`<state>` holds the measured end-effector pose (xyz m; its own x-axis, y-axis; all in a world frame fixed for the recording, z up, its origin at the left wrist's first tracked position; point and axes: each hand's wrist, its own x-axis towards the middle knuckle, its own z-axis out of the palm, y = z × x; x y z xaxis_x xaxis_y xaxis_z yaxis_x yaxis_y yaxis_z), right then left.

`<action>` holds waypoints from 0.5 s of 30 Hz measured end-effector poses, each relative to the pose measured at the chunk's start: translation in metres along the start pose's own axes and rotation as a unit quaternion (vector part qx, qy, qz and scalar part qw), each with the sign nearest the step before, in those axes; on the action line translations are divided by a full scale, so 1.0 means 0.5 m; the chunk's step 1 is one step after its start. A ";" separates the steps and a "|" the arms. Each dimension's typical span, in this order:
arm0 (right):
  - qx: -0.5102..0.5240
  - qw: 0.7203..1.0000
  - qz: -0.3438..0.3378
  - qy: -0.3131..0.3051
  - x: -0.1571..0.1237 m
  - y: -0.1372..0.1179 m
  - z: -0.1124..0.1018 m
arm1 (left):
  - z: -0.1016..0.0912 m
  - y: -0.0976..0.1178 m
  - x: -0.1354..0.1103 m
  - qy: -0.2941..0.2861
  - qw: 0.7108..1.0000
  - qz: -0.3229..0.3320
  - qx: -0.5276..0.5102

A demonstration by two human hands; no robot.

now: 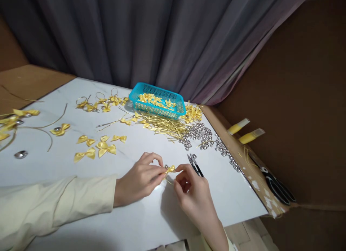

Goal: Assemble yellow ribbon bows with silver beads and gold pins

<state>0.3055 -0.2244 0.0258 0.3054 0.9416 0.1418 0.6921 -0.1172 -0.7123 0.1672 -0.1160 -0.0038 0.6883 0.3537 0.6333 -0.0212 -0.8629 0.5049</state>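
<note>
Above the white tabletop, my left hand point(140, 177) pinches the left end of a small yellow ribbon bow point(171, 168) between thumb and fingers. A small silver piece point(166, 166) shows at the bow's upper left, and a thin gold cord point(169, 182) hangs below it. My right hand point(194, 193) is curled, its index fingertip at the bow's right end; whether its thumb also grips the bow or cord is hard to make out. Black thread snips point(196, 166) lie just beyond my right hand.
A blue basket point(157, 108) with yellow bows stands at the back. Before it lie gold cords point(164, 125) and silver heart-shaped pieces point(200, 131). Loose bows point(106, 149) lie left. Black-handled scissors point(278, 188) and two yellow-and-clear tubes point(251, 135) rest along the right edge.
</note>
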 end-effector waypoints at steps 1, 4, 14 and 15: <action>0.002 1.000 0.007 -0.014 -0.001 0.000 0.001 | 0.000 0.000 0.000 -0.001 1.000 -0.002 0.000; 0.003 0.999 0.022 -0.034 -0.001 -0.002 0.004 | -0.001 -0.001 0.001 0.002 1.000 -0.001 0.004; 0.061 0.997 -0.008 -0.055 0.003 -0.017 0.004 | -0.003 0.005 -0.004 -0.041 0.999 -0.008 -0.004; 0.060 0.997 -0.013 -0.046 0.003 -0.016 0.003 | -0.003 0.005 -0.004 -0.043 0.999 -0.004 -0.005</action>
<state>0.2994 -0.2216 0.0305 0.2245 0.9692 0.1017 0.6140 -0.0596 -0.7871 0.1646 -0.1183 -0.0029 0.7485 0.3270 0.5769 -0.0226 -0.8569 0.5150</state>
